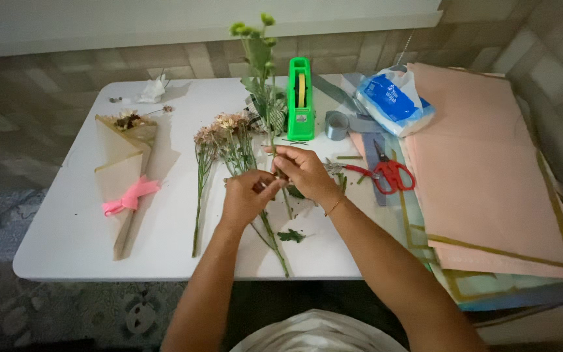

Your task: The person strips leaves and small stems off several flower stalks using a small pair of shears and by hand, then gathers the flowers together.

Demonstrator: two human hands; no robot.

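Both hands meet over the middle of the white bench point(66, 241), on one flower stem point(270, 104). The stem stands nearly upright in view, long axis running from the hands away toward the far wall, green buds at the far top end, cut end at or below the hands. The right hand point(303, 171) has its fingers closed around the stem from the right side; the left hand point(247, 195) sits just beside and slightly nearer the person, fingertips pressed together on the lower stem or a leaf there, exact contact too small to tell. The right hand is higher on the stem, nearer the buds.

Loose flowers point(219, 163) lie flat on the bench just left of the hands, heads pointing away, stems toward the person. A wrapped bouquet with pink ribbon point(125, 189) lies well left. Red scissors point(389, 173) lie near the right hand, on its right. A green tape dispenser point(300, 98) stands behind the stem. A plucked leaf point(291, 236) lies below the hands.
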